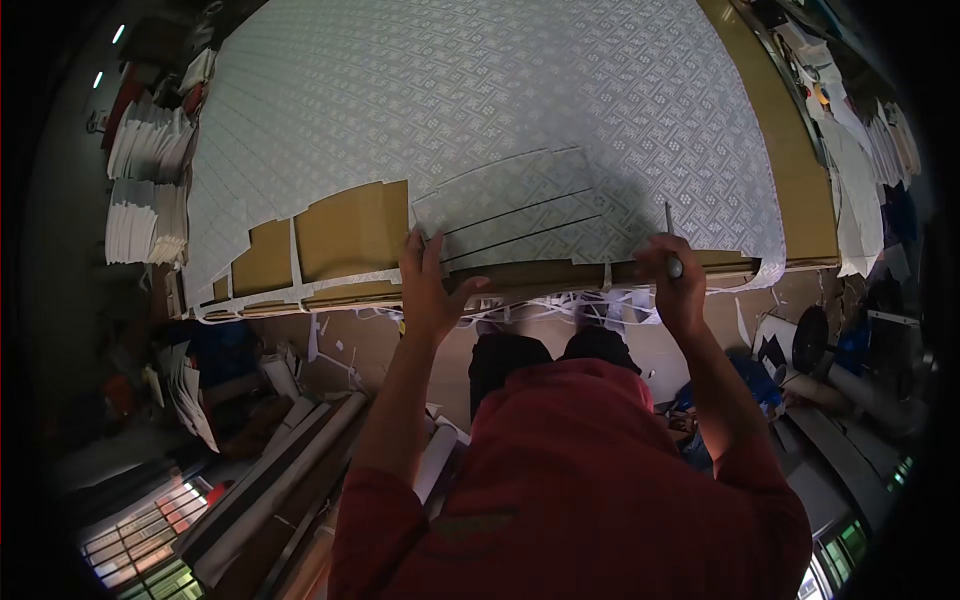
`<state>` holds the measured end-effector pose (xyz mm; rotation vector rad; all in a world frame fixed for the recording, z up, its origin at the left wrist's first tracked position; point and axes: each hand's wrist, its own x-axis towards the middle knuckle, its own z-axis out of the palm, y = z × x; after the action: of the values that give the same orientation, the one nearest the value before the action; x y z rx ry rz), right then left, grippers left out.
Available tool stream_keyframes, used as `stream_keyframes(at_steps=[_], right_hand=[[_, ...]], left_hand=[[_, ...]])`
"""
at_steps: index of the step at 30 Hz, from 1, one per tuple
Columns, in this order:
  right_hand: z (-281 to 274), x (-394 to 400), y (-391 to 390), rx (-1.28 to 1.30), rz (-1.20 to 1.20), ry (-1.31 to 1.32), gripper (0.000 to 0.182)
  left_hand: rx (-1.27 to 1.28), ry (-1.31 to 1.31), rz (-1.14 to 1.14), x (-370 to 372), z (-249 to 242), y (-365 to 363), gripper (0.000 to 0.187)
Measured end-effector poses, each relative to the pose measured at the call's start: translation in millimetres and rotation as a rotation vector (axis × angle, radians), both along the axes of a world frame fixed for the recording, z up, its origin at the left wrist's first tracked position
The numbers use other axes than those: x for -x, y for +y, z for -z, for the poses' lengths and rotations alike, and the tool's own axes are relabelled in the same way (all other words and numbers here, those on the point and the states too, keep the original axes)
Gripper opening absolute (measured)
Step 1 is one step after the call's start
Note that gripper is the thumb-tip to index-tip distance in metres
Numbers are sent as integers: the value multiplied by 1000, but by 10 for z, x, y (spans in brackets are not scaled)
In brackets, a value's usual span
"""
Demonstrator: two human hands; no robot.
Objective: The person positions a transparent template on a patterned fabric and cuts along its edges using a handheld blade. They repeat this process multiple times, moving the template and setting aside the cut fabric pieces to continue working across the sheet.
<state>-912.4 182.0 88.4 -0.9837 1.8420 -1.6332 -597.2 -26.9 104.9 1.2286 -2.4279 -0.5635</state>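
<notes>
Patterned pale grey sheet material (480,110) covers most of the table, with several pieces cut out along its near edge. Two long dark slits run across a loose panel (520,220) in front of me. My left hand (428,285) rests at the left end of this panel, its fingers forward and thumb spread to the right. At the panel's right, my right hand (680,285) is closed around a slim tool (668,217) with a thin shaft pointing away and a dark rounded end; its exact kind is not clear.
Brown board (355,230) shows through the cut-outs and along the table's right side. Stacks of white sheets (148,222) stand at the left. Narrow offcuts (560,303) hang from the near edge, and long rolls (290,480) lie behind me on the left.
</notes>
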Motion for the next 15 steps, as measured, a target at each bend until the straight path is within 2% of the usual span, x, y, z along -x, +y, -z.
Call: stream_keyframes(at_steps=[2, 4, 7, 10, 15], right_hand=[[133, 62, -19, 0, -80, 43, 25], [58, 87, -143, -95, -144, 478, 30], [-135, -78, -412, -66, -113, 581, 38], [-52, -201, -534, -110, -121, 679, 46], [-65, -289, -606, -157, -87, 779, 50]], left_hand=[[-34, -70, -20, -32, -60, -141, 92], [-3, -47, 45, -88, -23, -315, 91], [41, -42, 168, -187, 46, -560, 89], [107, -47, 275, -224, 25, -701, 87], [171, 12, 322, -239, 19, -735, 83]])
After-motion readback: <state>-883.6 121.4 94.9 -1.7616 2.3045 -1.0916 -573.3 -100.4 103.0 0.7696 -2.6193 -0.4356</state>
